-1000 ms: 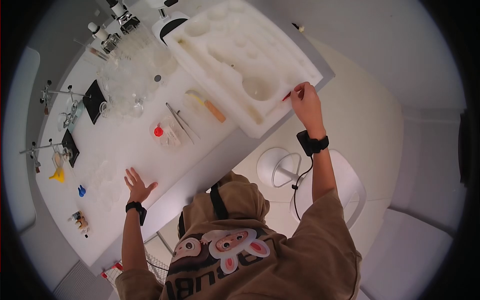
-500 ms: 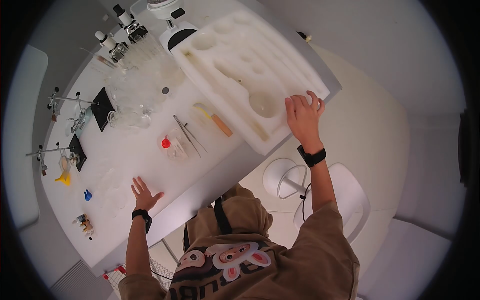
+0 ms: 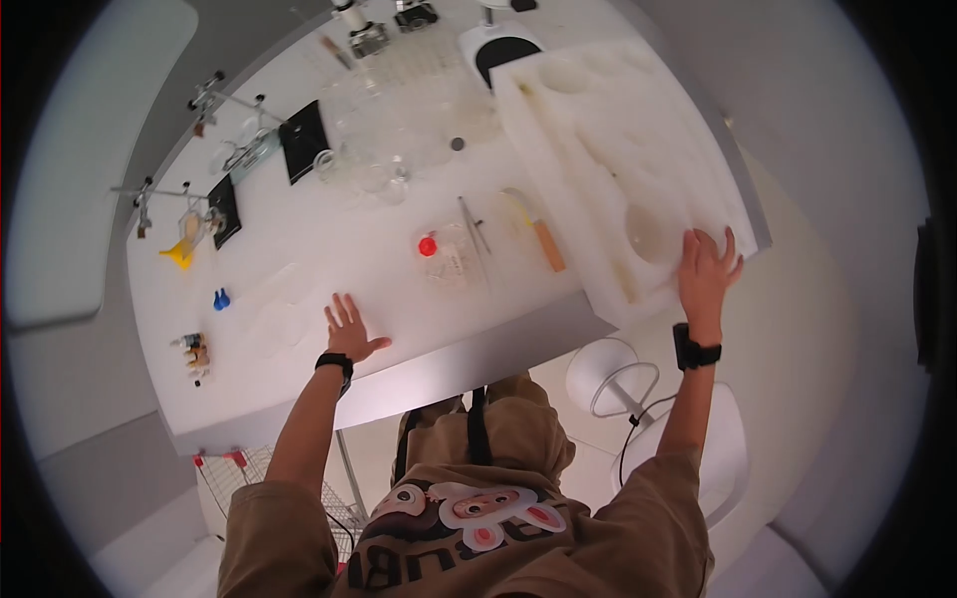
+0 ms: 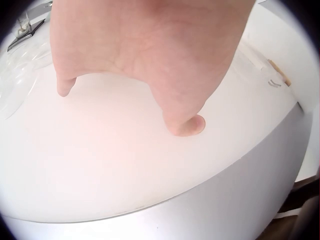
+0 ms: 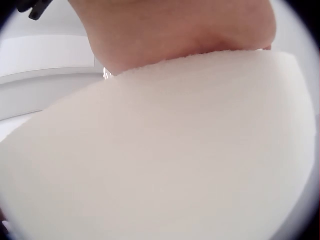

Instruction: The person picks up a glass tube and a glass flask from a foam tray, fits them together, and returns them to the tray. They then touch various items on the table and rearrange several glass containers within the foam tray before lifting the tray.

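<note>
My left hand [image 3: 349, 334] rests on the white table [image 3: 299, 379] near its front edge, fingers spread and thumb out to the side. Only bare tabletop shows beneath the palm in the left wrist view, with fingertips and thumb touching it. At the right, my right hand [image 3: 706, 279] lies over the near corner of a white foam tray [image 3: 568, 130] with moulded recesses. Its fingers are parted and slightly bent beside the large round recess. The right wrist view shows the tray's side [image 5: 165, 160] below that hand, whose fingertips are hidden there.
Tweezers [image 3: 474, 224], an orange-handled tool [image 3: 548, 246] and a clear bag with a red cap [image 3: 428, 246] lie left of the tray. Clear glassware [image 3: 379, 149], clamp stands [image 3: 304, 142], a yellow funnel [image 3: 179, 253] and a blue item [image 3: 221, 299] stand farther left. A stool [image 3: 713, 448] is below.
My right hand has let go of the small red item it pinched, which no longer shows, and its fingers have spread over the tray's corner. The head view has turned; the left hand stays flat.
</note>
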Available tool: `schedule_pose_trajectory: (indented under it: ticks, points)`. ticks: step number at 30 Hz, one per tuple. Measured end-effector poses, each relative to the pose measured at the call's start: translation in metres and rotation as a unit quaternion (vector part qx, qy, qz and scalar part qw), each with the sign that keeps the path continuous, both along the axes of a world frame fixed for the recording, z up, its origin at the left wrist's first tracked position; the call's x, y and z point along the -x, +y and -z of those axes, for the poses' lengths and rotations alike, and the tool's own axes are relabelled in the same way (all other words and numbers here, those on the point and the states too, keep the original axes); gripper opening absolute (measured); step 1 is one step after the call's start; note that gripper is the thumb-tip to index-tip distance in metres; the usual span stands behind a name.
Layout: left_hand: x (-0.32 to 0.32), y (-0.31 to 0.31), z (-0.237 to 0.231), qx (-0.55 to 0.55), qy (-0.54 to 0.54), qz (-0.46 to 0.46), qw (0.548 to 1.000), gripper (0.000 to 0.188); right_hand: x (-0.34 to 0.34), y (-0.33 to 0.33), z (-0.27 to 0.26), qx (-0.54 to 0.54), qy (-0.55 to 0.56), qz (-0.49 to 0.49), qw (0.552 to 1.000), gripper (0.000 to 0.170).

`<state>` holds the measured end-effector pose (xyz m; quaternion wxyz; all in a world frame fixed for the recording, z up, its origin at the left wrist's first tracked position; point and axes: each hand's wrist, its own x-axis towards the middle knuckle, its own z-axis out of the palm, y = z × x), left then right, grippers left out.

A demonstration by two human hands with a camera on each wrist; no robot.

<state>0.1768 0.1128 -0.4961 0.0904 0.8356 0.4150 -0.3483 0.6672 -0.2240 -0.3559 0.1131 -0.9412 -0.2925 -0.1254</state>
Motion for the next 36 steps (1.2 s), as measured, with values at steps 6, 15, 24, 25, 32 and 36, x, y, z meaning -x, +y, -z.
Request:
schedule_pose_trajectory:
  ticks: [6, 15, 24, 25, 32, 36]
  points:
    - [-0.011, -0.011, -0.021, -0.006, -0.034, -0.036, 0.999, 0.140, 0.084, 0.057, -0.076, -0.106, -0.007, -0.133, 0.985, 0.029]
    - [-0.014, -0.018, -0.028, -0.022, -0.077, -0.065, 0.995, 0.138, 0.234, 0.235, -0.105, -0.026, 0.260, -0.362, 0.895, 0.027]
    - [-0.012, -0.024, -0.031, -0.055, -0.143, -0.092, 0.984, 0.136, 0.228, 0.521, -0.095, 0.095, 0.269, -0.418, 0.863, 0.028]
    - [-0.012, -0.023, -0.032, -0.062, -0.151, -0.086, 0.983, 0.135, 0.215, 0.560, -0.083, 0.106, 0.271, -0.394, 0.872, 0.028]
    - [-0.017, -0.010, -0.045, -0.034, -0.116, -0.038, 0.992, 0.129, 0.186, 0.676, -0.029, 0.415, 0.229, -0.276, 0.836, 0.048]
    - [-0.022, -0.014, -0.043, -0.078, -0.161, -0.073, 0.981, 0.074, 0.182, 0.690, 0.020, 0.465, 0.254, -0.248, 0.811, 0.055]
